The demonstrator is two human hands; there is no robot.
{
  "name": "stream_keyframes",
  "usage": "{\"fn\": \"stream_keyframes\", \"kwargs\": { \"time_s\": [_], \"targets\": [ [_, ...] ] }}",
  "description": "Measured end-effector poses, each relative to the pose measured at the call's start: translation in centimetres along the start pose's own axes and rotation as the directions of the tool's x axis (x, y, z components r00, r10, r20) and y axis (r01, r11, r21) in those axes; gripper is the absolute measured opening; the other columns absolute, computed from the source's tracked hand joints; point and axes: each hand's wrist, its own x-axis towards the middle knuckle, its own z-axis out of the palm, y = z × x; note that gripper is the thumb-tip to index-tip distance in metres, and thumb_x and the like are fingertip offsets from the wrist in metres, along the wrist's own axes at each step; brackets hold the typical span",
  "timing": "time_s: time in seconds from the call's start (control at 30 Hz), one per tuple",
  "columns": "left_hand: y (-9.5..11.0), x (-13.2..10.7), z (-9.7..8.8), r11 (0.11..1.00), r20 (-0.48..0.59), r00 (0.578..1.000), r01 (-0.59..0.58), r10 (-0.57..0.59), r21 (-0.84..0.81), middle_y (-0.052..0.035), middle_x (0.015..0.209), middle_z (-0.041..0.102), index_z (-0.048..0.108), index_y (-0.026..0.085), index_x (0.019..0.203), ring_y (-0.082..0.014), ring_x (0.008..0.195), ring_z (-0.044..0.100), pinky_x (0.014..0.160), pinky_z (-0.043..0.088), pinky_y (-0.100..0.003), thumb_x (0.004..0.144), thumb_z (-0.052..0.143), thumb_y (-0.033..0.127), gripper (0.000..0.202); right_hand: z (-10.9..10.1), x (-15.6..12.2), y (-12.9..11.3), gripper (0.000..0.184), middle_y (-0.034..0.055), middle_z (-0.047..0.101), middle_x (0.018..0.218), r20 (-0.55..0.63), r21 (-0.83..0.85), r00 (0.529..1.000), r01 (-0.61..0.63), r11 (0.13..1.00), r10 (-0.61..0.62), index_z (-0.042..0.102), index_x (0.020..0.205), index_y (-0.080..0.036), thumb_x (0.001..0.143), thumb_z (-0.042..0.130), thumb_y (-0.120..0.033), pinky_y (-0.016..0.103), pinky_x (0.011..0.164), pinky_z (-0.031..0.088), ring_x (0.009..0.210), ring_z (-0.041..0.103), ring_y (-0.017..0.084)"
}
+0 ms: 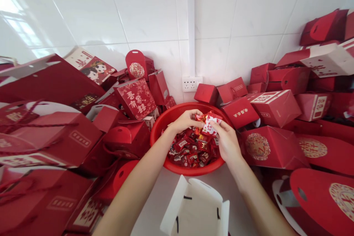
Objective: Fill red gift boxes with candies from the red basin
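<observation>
Head view: we observe both hands over a red basin [193,172] that holds a heap of small wrapped pieces [184,151]. The right hand [229,143] is closed to a pinch, thumb and fingers gripping a white packet [211,125] with red marks, held above the heap. The left hand [188,121] is partly closed, fingers curled beside the packet; we cannot tell whether it has hold of anything. Nearer to us, between the forearms, we find a white box [200,210] with raised flaps. We record red cartons [135,99] piled on both sides, and a wall socket [189,84] behind the basin.
</observation>
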Motion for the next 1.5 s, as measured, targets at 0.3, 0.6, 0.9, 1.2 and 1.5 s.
{"fn": "stream_keyframes", "kwargs": {
  "time_s": [0.3,0.6,0.9,1.2,1.5],
  "targets": [
    [0.5,-0.4,0.2,0.985,0.083,0.996,0.033,-0.019,-0.172,-0.0027,0.085,0.074,0.071,0.013,0.098,-0.0145,0.073,0.068,0.074,0.053,-0.029,0.052,0.096,0.03,0.056,-0.2,0.3,-0.5,0.018,0.0017,0.08,0.079,-0.128,0.158,0.988,-0.066,0.985,0.086,0.076,0.079,-0.018,0.062,0.083,-0.02,0.026,0.062,0.059,0.07,0.072,0.016],
    [-2.0,1.7,-1.2,0.953,-0.229,0.973,0.089,-0.021,0.289,-0.0109,0.092,0.077,0.073,0.014,0.102,-0.018,0.079,0.073,0.079,0.058,-0.031,0.092,0.055,0.056,0.046,-0.6,0.7,0.2,0.014,-0.0004,0.076,0.076,-0.147,0.045,0.98,0.143,0.989,-0.135,0.072,0.079,-0.018,0.066,0.075,-0.023,0.031,0.075,0.057,0.074,0.07,0.017],
    [-4.3,1.0,0.0,0.714,0.053,0.984,0.085,-0.169,0.695,-0.0031,0.111,0.078,0.078,0.02,0.103,-0.0245,0.106,0.07,0.099,0.05,-0.029,0.056,0.076,0.011,0.047,-0.8,0.4,1.0,0.018,-0.004,0.069,0.07,-0.113,-0.166,0.951,0.266,0.95,-0.286,0.066,0.075,-0.019,0.069,0.072,-0.036,0.03,0.071,0.05,0.068,0.06,0.016],
    [-3.9,1.1,0.5,0.567,0.049,0.975,0.084,-0.216,0.819,0.0002,0.065,0.07,0.073,0.022,0.068,-0.0223,0.07,0.066,0.069,0.05,-0.026,0.046,0.086,0.023,0.025,-0.6,0.7,0.5,0.018,-0.0033,0.073,0.072,-0.154,-0.004,0.973,0.172,0.985,-0.17,0.068,0.077,-0.021,0.064,0.074,-0.033,0.029,0.071,0.053,0.07,0.066,0.016],
    [-3.7,1.5,0.3,0.556,-0.091,0.989,0.139,-0.113,0.819,-0.0039,0.077,0.075,0.074,0.02,0.074,-0.0217,0.083,0.069,0.079,0.05,-0.025,0.073,0.062,0.014,0.014,-0.3,0.5,0.0,0.011,-0.0046,0.072,0.068,-0.219,0.074,0.964,0.172,0.982,-0.152,0.068,0.07,-0.02,0.062,0.073,-0.026,0.026,0.069,0.052,0.066,0.064,0.013]
  ]
}}
